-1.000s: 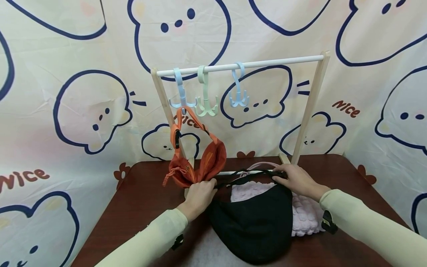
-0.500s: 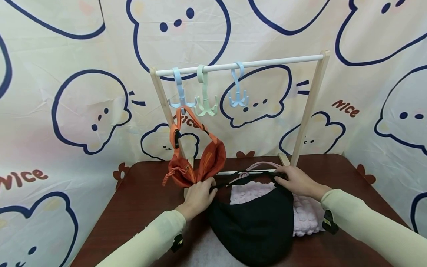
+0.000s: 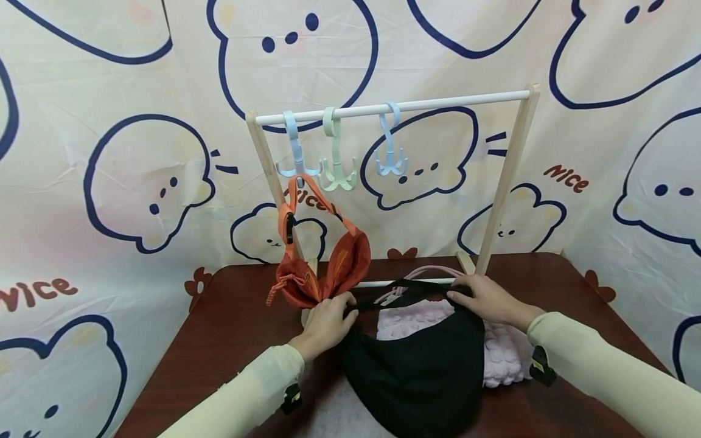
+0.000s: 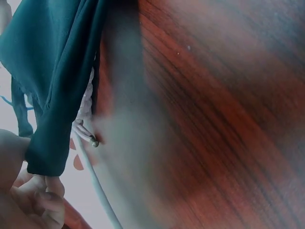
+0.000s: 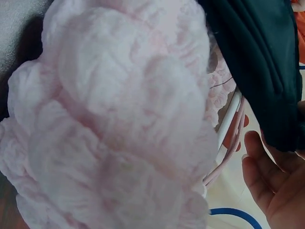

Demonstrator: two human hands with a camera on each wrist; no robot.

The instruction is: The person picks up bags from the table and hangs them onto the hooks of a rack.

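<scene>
A black cloth bag [image 3: 411, 377] hangs between both hands, low over the front of the table, its thin strap [image 3: 408, 294] looping up behind its curved opening. The left hand [image 3: 327, 322] pinches the bag's upper left corner, thumb and fingertips meeting at the fabric end in the left wrist view. At the upper right corner, the right hand [image 3: 487, 296] grips the bag; in the right wrist view some fingers [image 5: 259, 157] are spread below the dark cloth [image 5: 267, 62]. Behind the bag lies a puffy pink bag [image 3: 506, 359], partly covered, with pink handles [image 3: 432, 269].
A rack with a white rod [image 3: 454, 101] stands at the table's back. From it hang a blue hook [image 3: 296, 146], a green hook [image 3: 336, 152] and another blue hook [image 3: 390, 143]. An orange bag [image 3: 350, 261] hangs from the left hook, beside the left hand. Grey material [image 3: 342, 407] lies in front.
The black bag's opening has sunk slightly and its lower part has come a little nearer. Its strap has shifted and shows broader behind the opening. Both hands stay nearly in place.
</scene>
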